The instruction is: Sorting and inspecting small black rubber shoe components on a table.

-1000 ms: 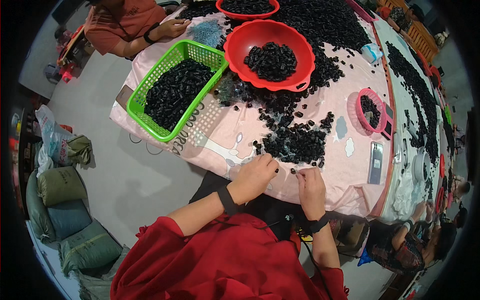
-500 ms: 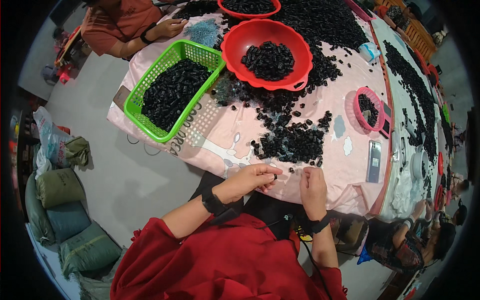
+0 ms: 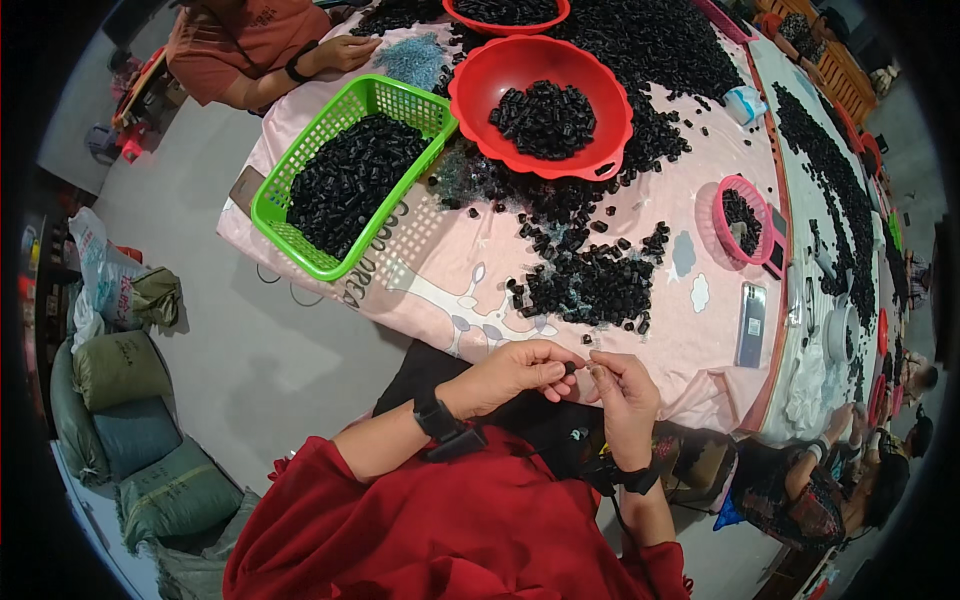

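Note:
My left hand (image 3: pixel 525 375) pinches a small black cap-like piece (image 3: pixel 570 367) between thumb and forefinger, just past the table's near edge. Close against it, the thumb and forefinger of my right hand (image 3: pixel 625 388) are pinched together; something tiny and pale shows at their tips, too small to name. The fingertips of both hands nearly meet at the black piece. Just beyond them, a loose pile of small black pieces (image 3: pixel 590 285) mixed with clear bits lies on the pink cloth (image 3: pixel 440 290).
A green basket (image 3: pixel 262 215) and a red bowl (image 3: pixel 470 85), both holding black pieces, stand farther off. To the right are a pink basket (image 3: pixel 714 215) and a phone (image 3: pixel 750 325). A co-worker's hand (image 3: pixel 345 53) rests at the far left. Sacks (image 3: pixel 120 372) lie on the floor.
My right hand has moved left and slightly nearer to me, its fingertips now beside the left's. My left hand has shifted right, still pinching the black piece.

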`<state>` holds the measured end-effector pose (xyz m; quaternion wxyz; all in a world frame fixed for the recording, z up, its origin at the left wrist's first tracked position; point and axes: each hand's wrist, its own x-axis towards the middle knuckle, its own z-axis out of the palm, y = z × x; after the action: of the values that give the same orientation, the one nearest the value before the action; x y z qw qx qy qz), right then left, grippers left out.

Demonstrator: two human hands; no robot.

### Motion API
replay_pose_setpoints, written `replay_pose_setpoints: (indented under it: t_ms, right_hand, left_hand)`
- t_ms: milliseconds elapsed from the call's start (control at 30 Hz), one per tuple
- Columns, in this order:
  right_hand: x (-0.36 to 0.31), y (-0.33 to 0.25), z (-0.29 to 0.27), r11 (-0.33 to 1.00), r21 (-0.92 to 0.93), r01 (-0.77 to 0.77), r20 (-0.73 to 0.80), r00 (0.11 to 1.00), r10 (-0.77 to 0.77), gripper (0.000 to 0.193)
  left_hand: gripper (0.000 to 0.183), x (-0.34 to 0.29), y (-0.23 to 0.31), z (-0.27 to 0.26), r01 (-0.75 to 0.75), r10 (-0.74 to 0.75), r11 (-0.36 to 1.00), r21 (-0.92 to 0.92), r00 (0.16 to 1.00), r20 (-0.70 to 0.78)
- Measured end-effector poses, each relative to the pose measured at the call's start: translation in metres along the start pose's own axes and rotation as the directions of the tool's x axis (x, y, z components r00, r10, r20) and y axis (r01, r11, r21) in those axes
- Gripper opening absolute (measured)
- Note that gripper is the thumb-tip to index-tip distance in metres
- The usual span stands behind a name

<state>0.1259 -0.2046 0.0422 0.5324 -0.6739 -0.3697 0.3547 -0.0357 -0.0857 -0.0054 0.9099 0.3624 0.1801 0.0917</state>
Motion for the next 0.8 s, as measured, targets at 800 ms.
replay_pose_setpoints:
  t_ms: [800]
  right_hand:
    - [-0.007, -0.011, 0.004, 0.973, -0.142, 0.181, -0.014, 0.983, -0.185, 0.016]
  left_hand:
    - [0.026, -0.003, 0.004, 0.006, 0.025, -0.041, 0.981, -0.193, 0.996, -0.081]
